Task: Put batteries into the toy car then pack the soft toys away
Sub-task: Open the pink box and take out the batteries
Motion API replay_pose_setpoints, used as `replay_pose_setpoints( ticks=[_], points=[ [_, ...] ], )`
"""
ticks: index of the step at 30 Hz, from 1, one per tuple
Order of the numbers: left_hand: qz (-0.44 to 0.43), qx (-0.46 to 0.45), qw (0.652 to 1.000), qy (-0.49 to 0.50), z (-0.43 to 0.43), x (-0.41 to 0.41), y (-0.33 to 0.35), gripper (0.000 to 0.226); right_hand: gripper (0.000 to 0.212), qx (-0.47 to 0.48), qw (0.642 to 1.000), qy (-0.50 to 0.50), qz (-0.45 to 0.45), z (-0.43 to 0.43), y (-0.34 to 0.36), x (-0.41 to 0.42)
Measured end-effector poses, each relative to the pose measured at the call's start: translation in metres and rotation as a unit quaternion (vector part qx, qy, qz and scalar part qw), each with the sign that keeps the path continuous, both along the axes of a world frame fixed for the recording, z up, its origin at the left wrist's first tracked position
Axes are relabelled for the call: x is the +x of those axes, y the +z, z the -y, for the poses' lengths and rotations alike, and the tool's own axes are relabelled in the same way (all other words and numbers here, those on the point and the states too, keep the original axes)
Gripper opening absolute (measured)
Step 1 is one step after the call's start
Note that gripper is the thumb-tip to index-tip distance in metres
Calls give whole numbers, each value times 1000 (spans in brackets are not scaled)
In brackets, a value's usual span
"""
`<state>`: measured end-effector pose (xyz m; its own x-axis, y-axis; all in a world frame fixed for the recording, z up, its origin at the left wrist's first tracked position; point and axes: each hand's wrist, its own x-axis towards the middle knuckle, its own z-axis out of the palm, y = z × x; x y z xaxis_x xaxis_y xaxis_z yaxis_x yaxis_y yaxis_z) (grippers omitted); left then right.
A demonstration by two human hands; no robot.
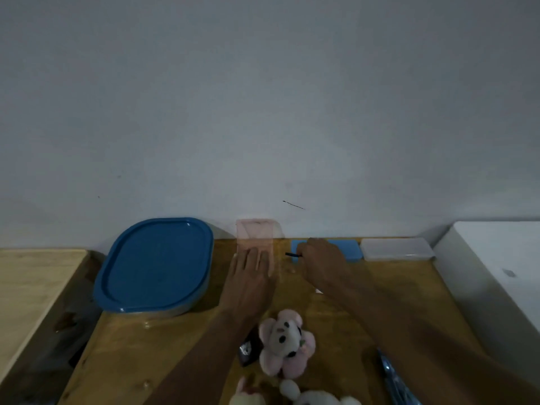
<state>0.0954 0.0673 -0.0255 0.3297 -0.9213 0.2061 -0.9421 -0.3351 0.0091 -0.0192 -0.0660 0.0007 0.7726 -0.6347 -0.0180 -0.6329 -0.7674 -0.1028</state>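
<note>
Head view showed the wooden table mostly cluttered: the blue-lidded container sat closed at left, so no packing looked done. The pink soft toy lay loose near the front edge, more plush below it. The left hand pressed flat, fingers spread, on a clear pink case; the right hand pinched a thin dark tool. The toy car couldn't be made out.

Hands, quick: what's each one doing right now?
Left hand: open, flat against the pink transparent case.
Right hand: closed on a thin dark tool.
</note>
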Motion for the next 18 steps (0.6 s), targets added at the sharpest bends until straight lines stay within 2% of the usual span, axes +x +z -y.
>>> replay_pose_setpoints(
  ticks=[5, 8, 12, 16, 18],
  points=[
    [38, -22, 999, -4, -7, -63, 32, 51, 23, -17, 1000, -11, 12, -4, 24, -77],
    [-11, -21, 1000, 10, -15, -116, 42, 53, 20, -28, 999, 5, 21, -10, 32, -130],
    [-8, -21, 1000, 4, -33, -185, 45, 47, 18, -15, 1000, 6, 11, -25, 36, -202],
    [-39, -33, 999, -6, -41, -238, 41, 47, 18, -8, 1000, 13, 27, -40, 33, -260],
    [-56, -11, 998, -12, -42, -259, 36, 50, 20, 4, 999, 4, 41, -49, 31, -283]
  ],
)
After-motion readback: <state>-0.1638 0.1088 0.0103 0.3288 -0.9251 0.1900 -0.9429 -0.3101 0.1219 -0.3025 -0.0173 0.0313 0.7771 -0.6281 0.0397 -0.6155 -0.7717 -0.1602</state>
